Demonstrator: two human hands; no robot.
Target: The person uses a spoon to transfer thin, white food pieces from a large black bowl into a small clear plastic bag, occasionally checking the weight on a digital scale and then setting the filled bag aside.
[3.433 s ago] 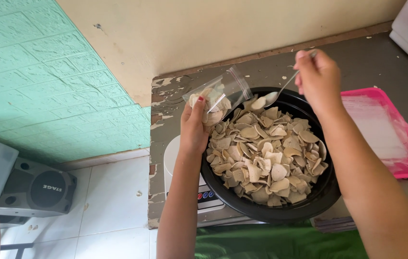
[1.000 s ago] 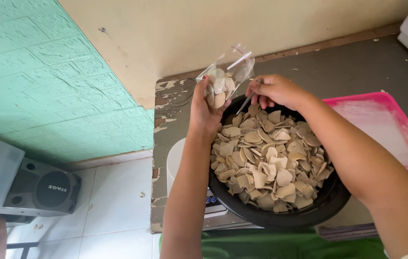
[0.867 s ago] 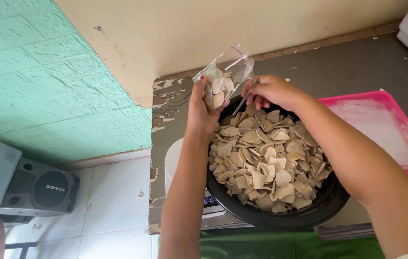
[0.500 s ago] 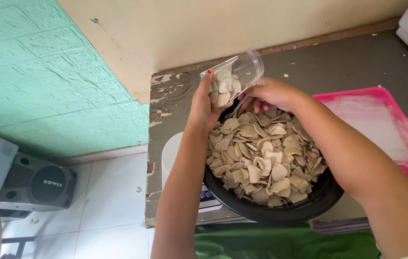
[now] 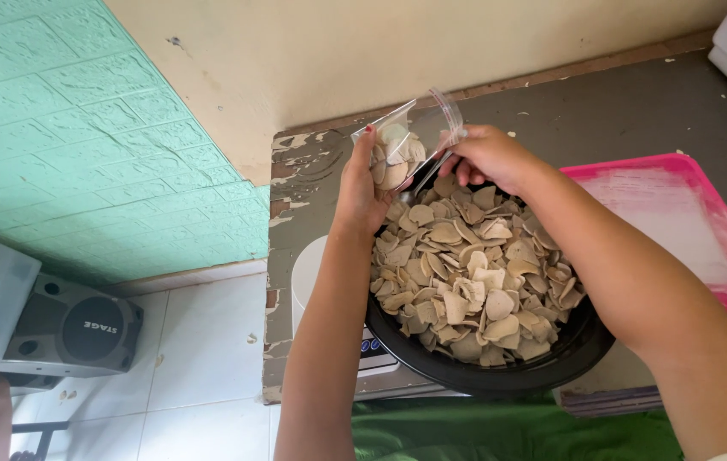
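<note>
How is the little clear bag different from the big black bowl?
The clear bag is small and see-through, and holds only a few pale chips; the black bowl is large, dark and heaped full. The bag is held up in the left hand; the bowl rests on the table. Both hold the same chips.

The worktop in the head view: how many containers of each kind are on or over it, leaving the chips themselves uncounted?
Round black bowl heaped with pale beige chips: 1
Flat pink plastic tray: 1
Small clear plastic bag part-filled with chips, held by the left hand while the right hand works at its mouth: 1
Total: 3 containers
</note>
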